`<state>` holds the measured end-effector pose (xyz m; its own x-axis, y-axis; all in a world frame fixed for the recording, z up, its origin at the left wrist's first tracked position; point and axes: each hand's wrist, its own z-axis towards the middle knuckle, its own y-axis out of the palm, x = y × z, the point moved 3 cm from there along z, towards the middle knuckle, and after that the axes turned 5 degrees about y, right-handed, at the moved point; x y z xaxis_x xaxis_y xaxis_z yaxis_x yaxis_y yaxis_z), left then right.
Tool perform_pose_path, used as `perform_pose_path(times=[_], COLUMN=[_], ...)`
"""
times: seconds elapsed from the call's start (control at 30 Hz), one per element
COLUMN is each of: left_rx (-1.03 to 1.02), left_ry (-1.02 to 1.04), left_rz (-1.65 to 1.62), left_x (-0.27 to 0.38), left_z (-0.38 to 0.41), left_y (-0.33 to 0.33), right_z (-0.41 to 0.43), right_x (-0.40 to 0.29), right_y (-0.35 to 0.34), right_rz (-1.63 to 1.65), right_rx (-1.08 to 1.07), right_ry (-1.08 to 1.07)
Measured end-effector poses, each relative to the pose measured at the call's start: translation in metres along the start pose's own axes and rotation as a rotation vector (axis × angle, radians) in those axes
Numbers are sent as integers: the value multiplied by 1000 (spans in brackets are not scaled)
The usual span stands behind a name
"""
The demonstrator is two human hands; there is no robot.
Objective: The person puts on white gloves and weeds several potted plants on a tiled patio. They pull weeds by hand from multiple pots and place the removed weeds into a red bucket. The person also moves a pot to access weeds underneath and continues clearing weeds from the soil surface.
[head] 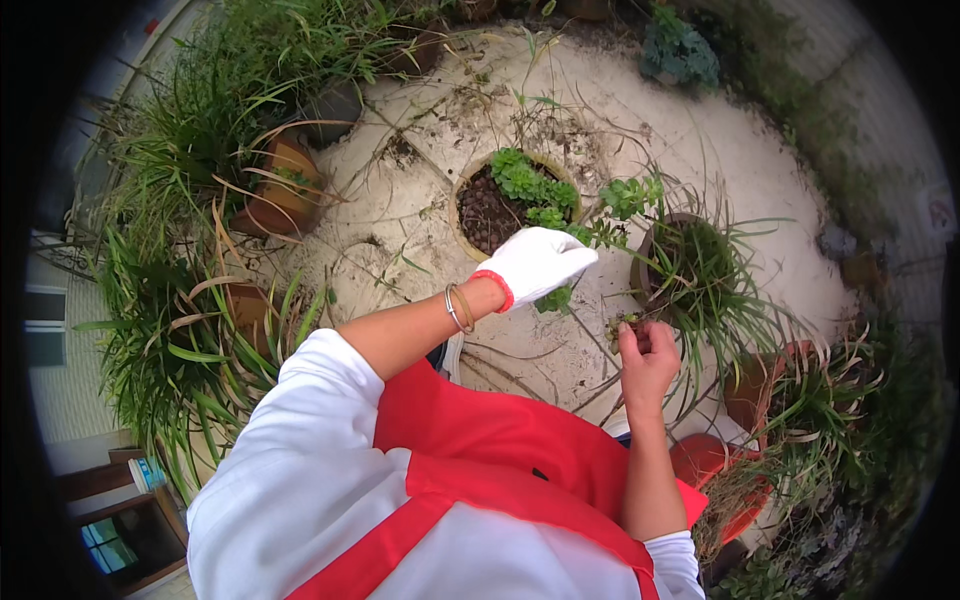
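My left hand [544,262], in a white glove with a red cuff, is closed in front of the round pot [459,225]. Green leafy stems [630,197] stick out past its fingers, and a leafy tip [553,300] shows below; the grip itself is partly hidden. Inside the pot, a clump of green succulents [525,176] grows beside dark soil with brown pellets [487,210]. My bare right hand [651,360] pinches a small brownish-green plant piece [621,330] between thumb and fingers, just below a pot of grassy plants [694,262].
Potted long-leaved plants crowd the left, among them a tilted brown pot [289,187]. At lower right, a red basin [701,457] contains dry plant stalks [731,495]. Soil crumbs and dry blades litter the pale paving [390,210]. A bluish leafy plant [679,56] stands at the back right.
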<state>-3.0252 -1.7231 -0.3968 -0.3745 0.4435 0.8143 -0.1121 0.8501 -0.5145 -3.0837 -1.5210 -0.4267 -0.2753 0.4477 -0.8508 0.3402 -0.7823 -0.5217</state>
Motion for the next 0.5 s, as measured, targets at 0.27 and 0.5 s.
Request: perform_pose_path(times=[0.27,0.5], left_rx=[131,248], left_ry=[-408,-500], left_rz=[945,885], left_x=[-186,-202], left_z=[53,45], left_y=[-82,-76], right_z=[11,17], right_x=[12,30], right_y=[-13,-13], right_rz=[685,1087], right_rx=[27,-69], right_ry=[434,648])
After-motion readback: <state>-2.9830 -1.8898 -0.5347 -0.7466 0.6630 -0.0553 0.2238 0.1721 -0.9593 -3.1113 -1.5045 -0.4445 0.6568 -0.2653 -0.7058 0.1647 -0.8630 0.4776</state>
